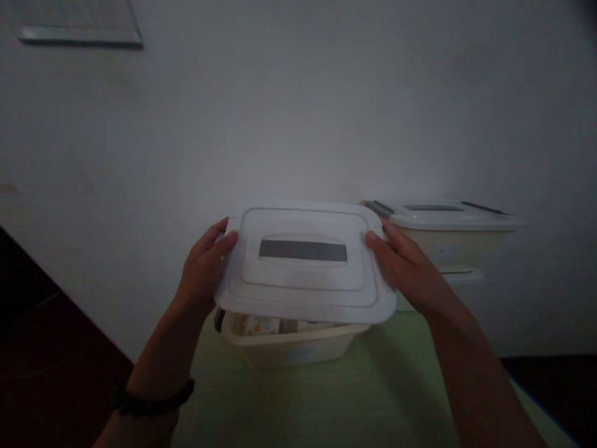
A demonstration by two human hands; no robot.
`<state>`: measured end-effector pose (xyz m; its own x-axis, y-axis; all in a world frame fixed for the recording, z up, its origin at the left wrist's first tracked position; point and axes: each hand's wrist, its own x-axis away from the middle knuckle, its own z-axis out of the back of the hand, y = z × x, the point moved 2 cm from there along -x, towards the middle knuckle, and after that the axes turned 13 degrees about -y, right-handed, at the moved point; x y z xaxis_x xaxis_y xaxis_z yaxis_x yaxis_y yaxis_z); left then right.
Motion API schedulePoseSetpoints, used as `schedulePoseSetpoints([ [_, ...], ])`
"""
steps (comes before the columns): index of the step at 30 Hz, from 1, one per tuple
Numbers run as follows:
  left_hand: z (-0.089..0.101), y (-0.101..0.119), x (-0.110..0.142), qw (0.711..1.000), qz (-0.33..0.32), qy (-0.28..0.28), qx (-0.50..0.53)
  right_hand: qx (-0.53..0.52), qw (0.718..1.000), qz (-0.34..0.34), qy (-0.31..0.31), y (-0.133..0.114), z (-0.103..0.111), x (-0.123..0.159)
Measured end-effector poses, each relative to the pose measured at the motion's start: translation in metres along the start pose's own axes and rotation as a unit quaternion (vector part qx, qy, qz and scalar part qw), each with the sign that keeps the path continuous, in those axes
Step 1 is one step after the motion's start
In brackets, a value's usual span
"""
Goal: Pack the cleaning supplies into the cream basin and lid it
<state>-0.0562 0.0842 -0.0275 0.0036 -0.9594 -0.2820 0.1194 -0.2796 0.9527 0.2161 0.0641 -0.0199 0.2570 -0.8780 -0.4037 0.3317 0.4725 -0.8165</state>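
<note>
A white lid [303, 300] with a grey handle strip [303, 250] is held between my two hands, tilted over a cream storage box [298, 353]. My left hand [205, 264] grips its left edge, thumb on top. At the right edge, my right hand [403, 261] grips it the same way. Below the lid's near edge, the box's front rim shows, with some white packaging [261, 325] inside. The lid covers most of the box's contents from view. Whether the lid touches the far rim, I cannot tell.
Behind my right hand stands another lidded storage box [457, 242], with a further pale container [464, 275] partly seen below it. Both are near the pale wall [298, 112]. The green tabletop [280, 410] ends at the lower right. A framed board [81, 28] hangs at the upper left.
</note>
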Motion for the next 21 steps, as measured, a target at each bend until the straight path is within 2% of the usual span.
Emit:
schedulePoseSetpoints([
  [2,-0.003,0.001,0.002,1.0,0.011,-0.001,-0.026,-0.016,1.0,0.01,0.012,-0.006,-0.003,0.001],
  [5,-0.005,0.0,0.004,0.997,0.018,-0.058,-0.049,-0.037,0.999,0.002,0.004,-0.005,-0.005,0.0],
  [12,0.004,-0.01,0.001,0.98,-0.011,-0.084,-0.182,-0.08,0.994,-0.067,-0.012,0.019,-0.008,-0.003],
  [17,0.014,-0.008,0.004,0.938,0.101,-0.164,-0.288,-0.189,0.971,-0.144,0.035,0.029,-0.008,-0.006],
  [19,0.018,-0.007,0.005,0.921,0.113,-0.184,-0.324,-0.24,0.951,-0.189,0.049,0.029,-0.009,-0.007],
  [21,0.022,-0.008,0.004,0.904,0.094,-0.188,-0.371,-0.281,0.933,-0.217,0.053,0.027,-0.012,-0.008],
])
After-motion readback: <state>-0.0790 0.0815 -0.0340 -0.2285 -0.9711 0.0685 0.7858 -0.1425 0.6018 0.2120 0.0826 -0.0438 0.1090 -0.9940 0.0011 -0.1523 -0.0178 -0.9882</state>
